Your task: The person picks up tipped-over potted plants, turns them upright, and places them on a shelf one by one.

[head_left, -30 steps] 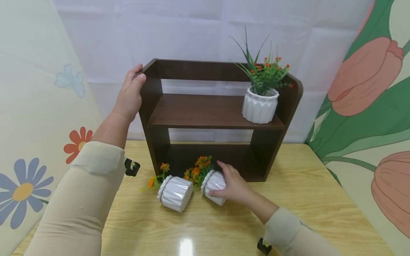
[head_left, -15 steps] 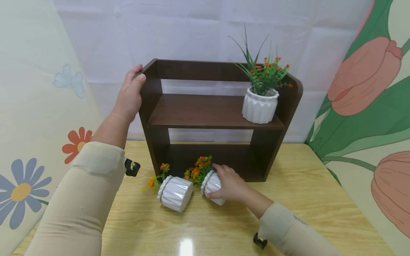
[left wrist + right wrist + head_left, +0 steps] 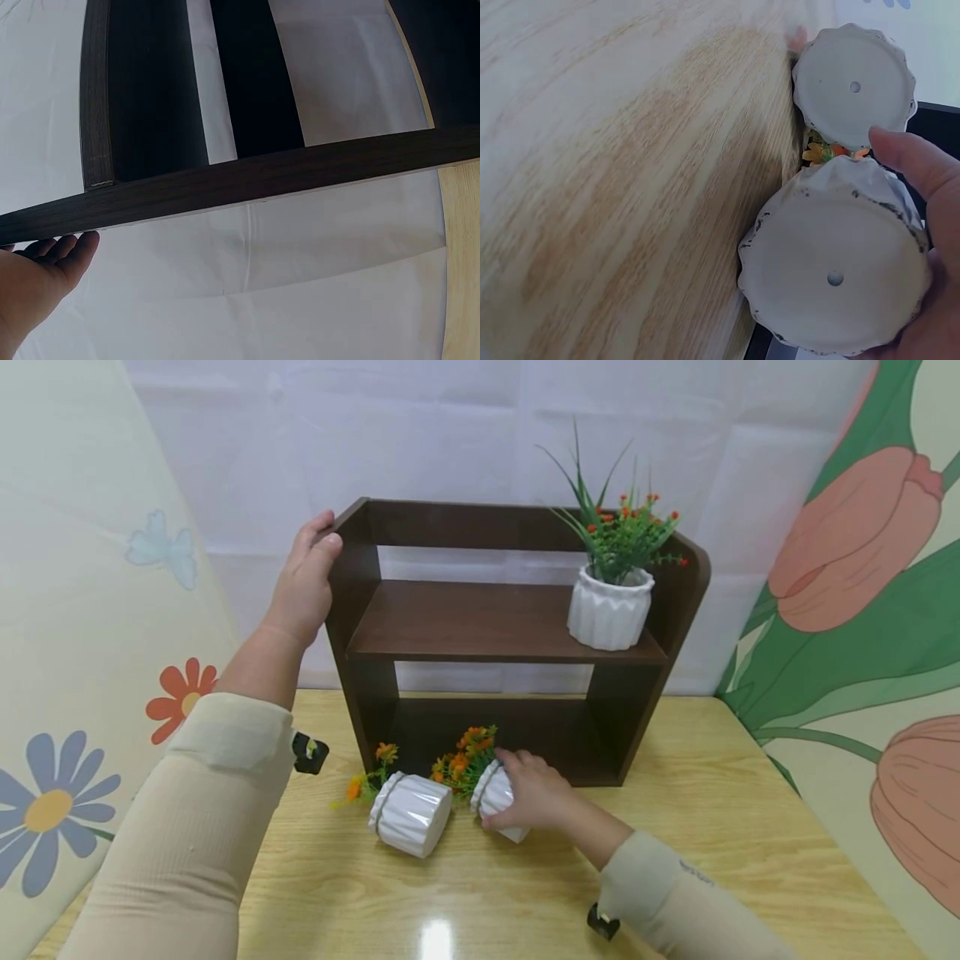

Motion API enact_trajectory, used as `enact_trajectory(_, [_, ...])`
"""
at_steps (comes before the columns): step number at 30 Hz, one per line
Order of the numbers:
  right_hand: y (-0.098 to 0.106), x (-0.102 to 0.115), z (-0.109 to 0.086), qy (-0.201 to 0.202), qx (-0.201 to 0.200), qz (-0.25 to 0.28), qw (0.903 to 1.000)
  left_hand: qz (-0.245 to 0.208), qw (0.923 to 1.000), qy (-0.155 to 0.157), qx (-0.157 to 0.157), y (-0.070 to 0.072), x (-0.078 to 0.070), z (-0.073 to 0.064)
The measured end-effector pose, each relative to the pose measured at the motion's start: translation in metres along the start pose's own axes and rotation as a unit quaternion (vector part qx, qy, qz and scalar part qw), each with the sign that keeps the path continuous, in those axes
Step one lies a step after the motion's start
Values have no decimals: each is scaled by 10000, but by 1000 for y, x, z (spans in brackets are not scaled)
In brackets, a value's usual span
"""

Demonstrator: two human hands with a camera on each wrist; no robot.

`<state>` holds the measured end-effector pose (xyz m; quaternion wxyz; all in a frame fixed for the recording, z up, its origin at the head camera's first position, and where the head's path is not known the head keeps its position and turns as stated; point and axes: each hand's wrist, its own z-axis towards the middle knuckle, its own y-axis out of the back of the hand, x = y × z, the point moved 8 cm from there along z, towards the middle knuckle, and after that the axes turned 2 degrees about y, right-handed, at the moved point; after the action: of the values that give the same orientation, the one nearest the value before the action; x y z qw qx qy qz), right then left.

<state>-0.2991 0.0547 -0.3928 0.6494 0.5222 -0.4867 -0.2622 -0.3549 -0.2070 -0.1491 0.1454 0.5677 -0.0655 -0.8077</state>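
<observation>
My left hand (image 3: 302, 581) rests against the outer upper left side of a dark brown two-tier shelf (image 3: 465, 620). In the left wrist view, the fingertips (image 3: 86, 246) touch the outer face of its side panel. My right hand (image 3: 536, 793) grips a white fluted flowerpot (image 3: 495, 795) with orange flowers. This pot lies on its side, and its flowers point toward the lower shelf. The right wrist view shows its round base (image 3: 832, 255), with my thumb (image 3: 904, 154) along the rim. To its left lies a second white flowerpot (image 3: 410, 814), also with orange flowers.
A white pot (image 3: 609, 610) with grass and red-orange flowers stands upright at the right of the upper tier. The wooden tabletop (image 3: 337, 902) extends in front. A white cloth (image 3: 450, 435) hangs behind the shelf, and flower-patterned walls stand at both sides.
My right hand has shifted slightly left, its fingers and thumb closing round the right-hand flowerpot. The left hand, shelf and other pots have stayed still.
</observation>
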Motion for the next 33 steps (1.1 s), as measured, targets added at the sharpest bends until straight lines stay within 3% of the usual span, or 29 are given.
enact_trajectory(12, [-2,5,-3,-129,41,-276,9995,4,10000,25,32,0,1,0])
enact_trajectory(25, [-4,10,-5,198,-410,-1089,9930,-51,10000,62,1,1,1,1])
enact_trajectory(33, [-3,9,-8,225,-572,-815,9948,-39,10000,46,-3,0,1,1])
